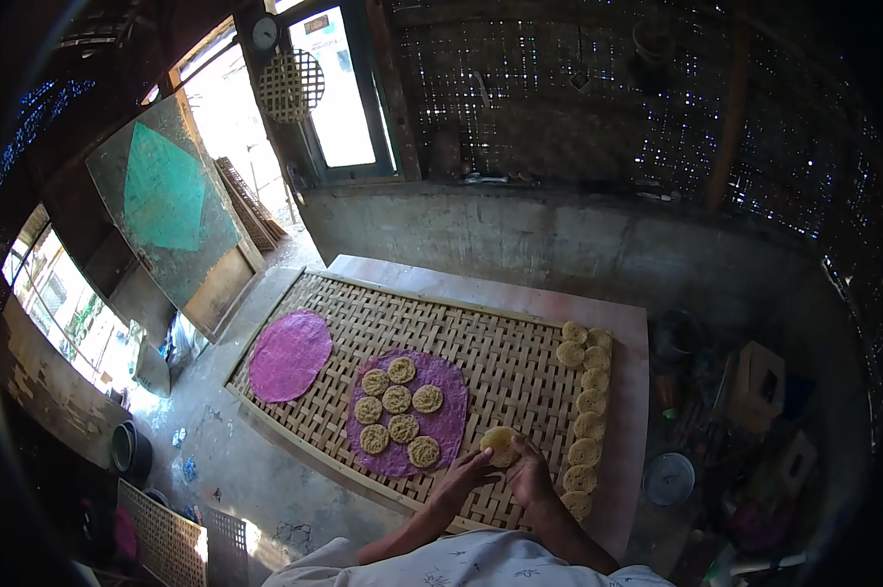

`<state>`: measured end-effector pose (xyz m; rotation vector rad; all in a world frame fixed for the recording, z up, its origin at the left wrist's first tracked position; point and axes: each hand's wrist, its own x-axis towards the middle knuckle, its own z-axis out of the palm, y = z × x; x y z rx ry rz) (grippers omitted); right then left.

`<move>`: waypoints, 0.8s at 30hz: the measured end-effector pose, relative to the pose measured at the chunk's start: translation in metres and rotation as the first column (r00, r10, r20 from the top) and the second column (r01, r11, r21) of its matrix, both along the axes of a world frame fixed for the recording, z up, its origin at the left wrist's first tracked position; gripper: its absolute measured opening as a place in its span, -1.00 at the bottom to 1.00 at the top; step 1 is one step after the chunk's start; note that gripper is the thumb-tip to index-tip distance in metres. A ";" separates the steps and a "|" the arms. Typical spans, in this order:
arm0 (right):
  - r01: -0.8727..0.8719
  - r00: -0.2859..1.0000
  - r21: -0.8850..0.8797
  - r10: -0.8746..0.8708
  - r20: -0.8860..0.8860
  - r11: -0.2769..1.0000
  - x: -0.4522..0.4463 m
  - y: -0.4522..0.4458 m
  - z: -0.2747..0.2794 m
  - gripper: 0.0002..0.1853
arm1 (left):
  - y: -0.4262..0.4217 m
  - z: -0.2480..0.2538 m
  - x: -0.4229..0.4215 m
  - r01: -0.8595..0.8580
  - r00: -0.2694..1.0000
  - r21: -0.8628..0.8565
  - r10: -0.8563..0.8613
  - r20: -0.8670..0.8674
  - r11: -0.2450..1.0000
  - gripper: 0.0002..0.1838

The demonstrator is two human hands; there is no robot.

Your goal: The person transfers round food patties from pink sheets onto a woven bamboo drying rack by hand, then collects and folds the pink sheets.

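Observation:
Over the near edge of a woven bamboo tray (520,367), a round, yellowish noodle cake (500,445) is held up between my two hands. My right hand (532,476) is closed on its right side, and the fingers of my left hand (469,472) pinch its lower left edge. To the left, several similar coiled cakes (396,399) lie on a round pink sheet (441,382) on the tray. A row of flatter cakes (589,427) runs down the tray's right end. Farther left lies a second pink sheet (291,356) with nothing on it.
The tray rests on a pale board (633,391) whose right edge sticks out. A low concrete wall (520,235) stands behind. On the floor at right are a round metal lid (669,478) and a cardboard box (757,383). A door (172,215) stands open at left, with dark buckets (131,449) nearer.

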<state>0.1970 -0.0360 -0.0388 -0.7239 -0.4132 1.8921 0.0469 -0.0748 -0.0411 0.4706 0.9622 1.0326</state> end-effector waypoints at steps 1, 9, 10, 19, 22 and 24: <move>-0.024 0.999 -0.005 0.024 -0.041 1.000 -0.004 -0.002 0.006 -0.67 | 0.000 0.000 0.000 -0.029 1.000 -0.001 0.029 0.008 1.000 -0.41; -0.154 0.943 0.249 0.068 0.325 0.956 -0.003 -0.016 0.023 -0.48 | 0.005 0.017 -0.011 -0.136 0.969 0.161 0.165 -0.183 0.978 -0.60; -0.158 0.936 0.212 0.078 0.343 0.965 0.001 -0.015 0.013 -0.47 | 0.007 0.017 -0.011 -0.120 0.954 0.210 0.172 -0.247 0.970 -0.61; -0.154 0.987 0.030 0.155 -0.047 0.988 0.013 -0.006 0.000 -0.42 | 0.022 0.053 -0.010 0.382 0.741 0.275 -0.115 -0.661 0.882 -0.57; -0.195 0.980 -0.009 0.194 -0.046 0.981 0.016 -0.002 -0.008 -0.41 | 0.028 0.054 -0.006 0.340 0.728 0.347 -0.012 -0.685 0.874 -0.47; -0.156 0.987 -0.033 0.154 -0.050 0.987 0.017 -0.001 -0.002 -0.43 | 0.033 0.050 -0.003 0.274 0.731 0.400 0.081 -0.678 0.875 -0.40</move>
